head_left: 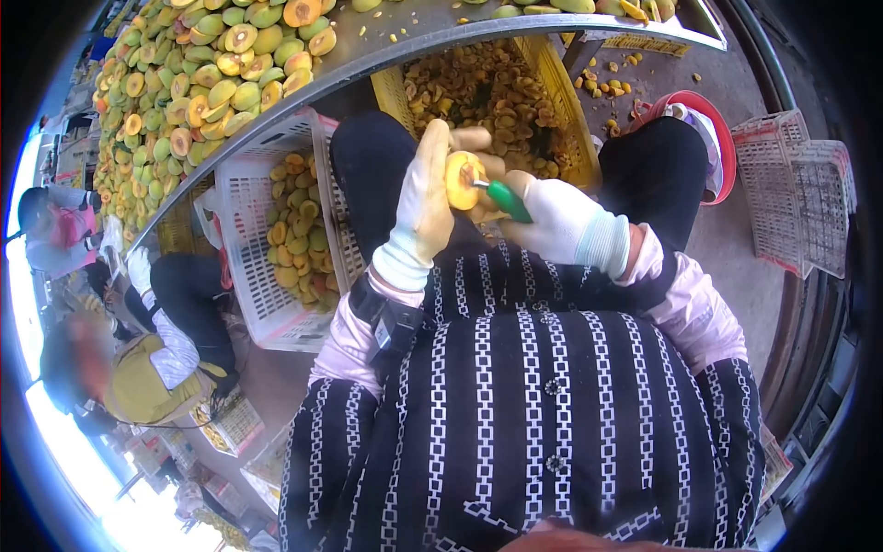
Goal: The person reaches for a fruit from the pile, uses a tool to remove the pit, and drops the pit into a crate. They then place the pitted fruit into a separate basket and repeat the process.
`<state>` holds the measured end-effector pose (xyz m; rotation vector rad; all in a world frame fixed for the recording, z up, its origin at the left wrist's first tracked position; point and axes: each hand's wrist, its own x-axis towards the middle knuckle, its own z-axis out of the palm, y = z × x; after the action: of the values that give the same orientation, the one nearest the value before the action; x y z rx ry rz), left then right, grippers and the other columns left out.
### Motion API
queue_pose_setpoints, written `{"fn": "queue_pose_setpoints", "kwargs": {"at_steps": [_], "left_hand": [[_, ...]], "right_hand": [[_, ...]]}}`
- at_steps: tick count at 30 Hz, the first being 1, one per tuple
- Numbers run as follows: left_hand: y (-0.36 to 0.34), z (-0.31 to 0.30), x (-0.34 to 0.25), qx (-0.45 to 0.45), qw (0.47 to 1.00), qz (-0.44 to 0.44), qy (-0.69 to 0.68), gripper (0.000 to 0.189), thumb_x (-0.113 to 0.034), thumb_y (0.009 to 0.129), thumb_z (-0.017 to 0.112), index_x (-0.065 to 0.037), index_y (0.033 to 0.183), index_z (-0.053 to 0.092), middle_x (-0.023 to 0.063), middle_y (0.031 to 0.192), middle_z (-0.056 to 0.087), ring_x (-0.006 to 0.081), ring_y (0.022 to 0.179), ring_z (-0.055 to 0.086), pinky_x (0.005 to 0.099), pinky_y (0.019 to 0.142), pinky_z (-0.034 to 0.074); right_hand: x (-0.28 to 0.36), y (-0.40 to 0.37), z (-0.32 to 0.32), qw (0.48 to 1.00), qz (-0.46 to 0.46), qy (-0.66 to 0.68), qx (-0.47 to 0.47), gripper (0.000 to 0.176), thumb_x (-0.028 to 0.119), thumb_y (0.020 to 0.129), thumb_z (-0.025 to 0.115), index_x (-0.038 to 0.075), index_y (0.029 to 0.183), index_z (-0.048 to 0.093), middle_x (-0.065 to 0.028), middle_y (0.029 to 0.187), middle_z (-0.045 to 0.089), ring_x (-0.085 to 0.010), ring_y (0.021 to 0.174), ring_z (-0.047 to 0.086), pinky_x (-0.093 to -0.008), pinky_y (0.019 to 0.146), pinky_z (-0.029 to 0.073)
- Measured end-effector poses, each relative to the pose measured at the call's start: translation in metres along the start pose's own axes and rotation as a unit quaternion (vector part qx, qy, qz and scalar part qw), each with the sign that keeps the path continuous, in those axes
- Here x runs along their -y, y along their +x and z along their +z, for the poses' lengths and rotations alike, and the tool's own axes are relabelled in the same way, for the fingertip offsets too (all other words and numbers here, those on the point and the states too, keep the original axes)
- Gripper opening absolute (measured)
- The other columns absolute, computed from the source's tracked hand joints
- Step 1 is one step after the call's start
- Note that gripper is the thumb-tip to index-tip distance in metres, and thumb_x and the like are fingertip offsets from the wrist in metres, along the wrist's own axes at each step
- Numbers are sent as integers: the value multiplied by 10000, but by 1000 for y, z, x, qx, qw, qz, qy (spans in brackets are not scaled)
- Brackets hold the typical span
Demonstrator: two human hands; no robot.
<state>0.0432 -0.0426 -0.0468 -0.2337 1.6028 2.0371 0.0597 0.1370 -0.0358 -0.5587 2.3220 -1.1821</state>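
A halved peach, its orange cut face toward my right side, is held in the fingers of my left hand, which wears a white glove with a yellow-stained palm. Wrapped in my gloved right hand is a pitting tool with a green handle. Its thin metal shaft reaches the centre of the cut face, where a darker brownish patch shows; how deep the tip sits is hidden. Below and beyond my hands, a yellow crate between my knees contains many brownish-orange fruit pieces.
Halved peaches pile on the metal-edged table ahead. A white crate with more peaches stands left of my knee. At right are a red bucket and stacked crates. Co-workers sit at left.
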Motion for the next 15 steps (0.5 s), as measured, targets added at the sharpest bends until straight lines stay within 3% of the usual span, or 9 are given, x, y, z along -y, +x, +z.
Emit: {"fn": "queue_pose_setpoints", "kwargs": {"at_steps": [2, 3, 5, 6, 8, 10, 12, 14, 15], "left_hand": [[6, 16, 9, -133, 961, 240, 14, 572, -491, 986, 291, -8, 1076, 584, 110, 879, 666, 132, 684, 617, 201, 516, 460], [1, 12, 7, -110, 973, 204, 5, 533, -447, 996, 293, -7, 1108, 572, 118, 951, 667, 134, 802, 625, 214, 580, 482], [-2, 12, 7, -117, 976, 184, 23, 526, -440, 995, 297, -6, 1110, 571, 122, 946, 669, 133, 766, 625, 206, 553, 475], [-4, 13, 7, -122, 978, 163, 41, 519, -434, 994, 302, -5, 1112, 570, 126, 942, 671, 133, 729, 624, 198, 526, 467], [-2, 10, 7, -105, 989, 94, -44, 523, -435, 988, 319, 4, 1082, 587, 123, 905, 670, 135, 661, 616, 177, 465, 434], [2, 4, 19, -18, 979, 26, -202, 525, -427, 988, 320, 14, 1034, 601, 120, 868, 666, 138, 607, 603, 158, 417, 395], [5, 0, 28, 22, 980, 44, -193, 522, -416, 992, 314, 21, 993, 601, 128, 854, 658, 159, 648, 622, 186, 464, 447], [2, 17, 21, -87, 982, 119, -114, 525, -423, 992, 311, 18, 974, 595, 139, 860, 655, 189, 713, 644, 227, 540, 502], [5, 14, 25, -77, 981, 142, -104, 520, -417, 996, 306, 16, 973, 593, 145, 863, 653, 212, 771, 654, 258, 609, 529]], "right_hand": [[8, 2, -8, 999, 46, 4, 23, 282, 185, 820, 644, 21, 1012, 516, -182, 718, 620, -344, 690, 651, -387, 596, 501], [9, 3, -7, 999, 45, 4, 23, 282, 185, 820, 644, 21, 1012, 516, -182, 718, 620, -344, 690, 651, -387, 596, 501], [8, 3, 0, 986, 23, -151, -67, 286, 211, 828, 652, 33, 1016, 530, -168, 724, 632, -346, 674, 646, -388, 575, 503], [6, 3, 3, 986, 23, -150, -65, 286, 211, 828, 652, 33, 1016, 530, -168, 724, 632, -346, 674, 646, -388, 575, 503], [4, 3, 8, 959, -35, -246, -136, 275, 221, 810, 651, 46, 968, 511, -147, 666, 631, -340, 615, 643, -419, 545, 506], [7, 1, 4, 964, -24, -242, -107, 321, 235, 815, 671, 33, 1025, 536, -159, 727, 638, -351, 622, 637, -407, 553, 508], [8, -3, 4, 976, 13, -213, -45, 337, 211, 804, 668, 18, 1044, 531, -174, 732, 637, -357, 632, 638, -403, 566, 510], [11, -4, 3, 985, 18, -167, -39, 334, 200, 804, 659, 9, 1044, 526, -185, 732, 634, -361, 635, 637, -404, 572, 510], [12, -5, 2, 992, 19, -122, -32, 331, 189, 805, 649, 0, 1044, 520, -197, 731, 632, -365, 638, 637, -404, 578, 510]]}}
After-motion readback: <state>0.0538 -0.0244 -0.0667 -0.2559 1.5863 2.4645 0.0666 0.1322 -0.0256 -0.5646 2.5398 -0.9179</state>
